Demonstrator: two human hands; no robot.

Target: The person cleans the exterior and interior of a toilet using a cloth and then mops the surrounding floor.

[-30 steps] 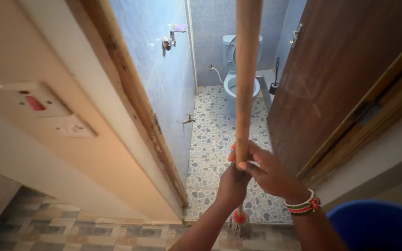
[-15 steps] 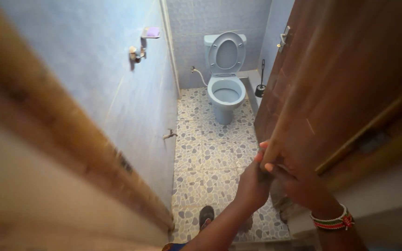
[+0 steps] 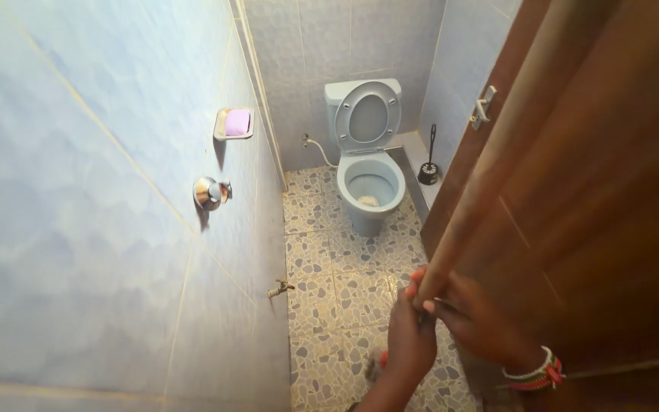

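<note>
Both of my hands grip a long wooden mop handle (image 3: pixel 497 164) that slants up to the right in front of the brown door (image 3: pixel 612 198). My left hand (image 3: pixel 409 339) wraps the handle from below, and my right hand (image 3: pixel 470 317), with a beaded bracelet at the wrist, closes around it just above. The mop head (image 3: pixel 375 365) with a red collar shows partly behind my left hand, down on the pebble-pattern floor (image 3: pixel 329 275).
A pale blue toilet (image 3: pixel 368 179) with its lid up stands at the far end. A black toilet brush (image 3: pixel 429 169) sits on a ledge beside it. The blue tiled wall on the left carries a soap dish with purple soap (image 3: pixel 236 123), a chrome knob (image 3: pixel 209 192) and a low tap (image 3: pixel 280 289).
The view has moved through the doorway into the narrow toilet room. The door frame and switch plate have left the view; the mop handle now leans to the right, along the door.
</note>
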